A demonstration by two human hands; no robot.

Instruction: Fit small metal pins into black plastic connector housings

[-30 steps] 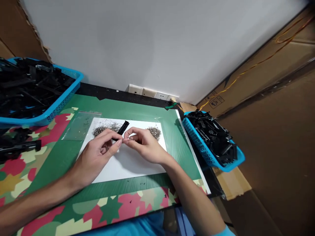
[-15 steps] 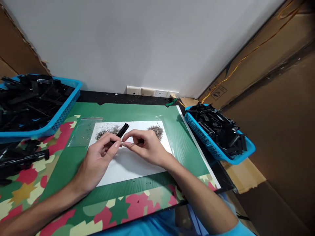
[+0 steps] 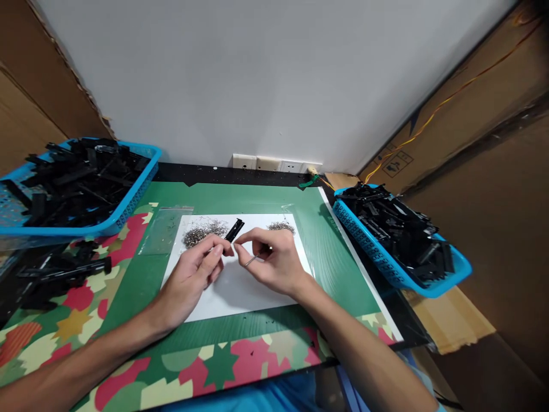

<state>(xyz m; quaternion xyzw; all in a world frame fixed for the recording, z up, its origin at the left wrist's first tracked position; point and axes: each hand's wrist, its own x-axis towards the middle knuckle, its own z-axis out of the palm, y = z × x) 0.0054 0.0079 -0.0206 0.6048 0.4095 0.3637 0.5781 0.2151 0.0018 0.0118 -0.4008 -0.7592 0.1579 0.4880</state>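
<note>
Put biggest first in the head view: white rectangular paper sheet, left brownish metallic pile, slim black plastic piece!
1. White paper sheet
2. Left metallic pile
3. Black plastic piece
Judging only visible parts.

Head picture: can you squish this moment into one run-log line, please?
left hand: holds black part | right hand: close by, thin grey piece in it | under: white paper with two metallic-looking piles

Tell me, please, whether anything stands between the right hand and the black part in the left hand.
Nothing visible stands between the right hand and the exposed far end of the black part; the left hand's fingers cover its near end.
</note>
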